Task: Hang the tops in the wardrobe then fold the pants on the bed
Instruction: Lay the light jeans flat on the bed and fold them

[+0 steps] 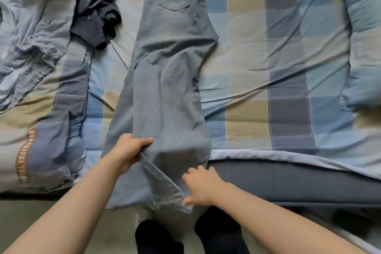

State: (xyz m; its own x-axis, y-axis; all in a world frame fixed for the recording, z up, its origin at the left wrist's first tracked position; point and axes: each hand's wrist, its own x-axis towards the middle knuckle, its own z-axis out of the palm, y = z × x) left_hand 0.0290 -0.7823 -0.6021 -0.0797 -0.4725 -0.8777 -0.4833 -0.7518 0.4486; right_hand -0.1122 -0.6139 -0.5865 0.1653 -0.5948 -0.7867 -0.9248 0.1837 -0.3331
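a pair of grey jeans [171,80] lies lengthwise down the middle of the frame on the checked bedspread [268,51], waistband and back pocket at the top edge, leg hems at the bottom centre where they spill over the bed's near edge. one leg appears already laid over the other, so the long axis runs straight away from you.

your left hand [129,153], lower centre, has its thumb on top of the cloth and its fingers curled under the left edge of the upper leg, gripping it. your right hand [201,186], just below and to the right, pinches the hem corner between thumb and loosely bent fingers.

both hands sit at the hem end; the waistband lies well away, straight up the frame. the likely next move is to carry the hems up toward the waist, and the right hand, already on the hem, is the better placed to lead.

a crumpled dark garment [94,6] and a pale blue striped one [31,27] wait at upper left, well apart from the jeans; a rolled quilt [362,37] lines the right edge.
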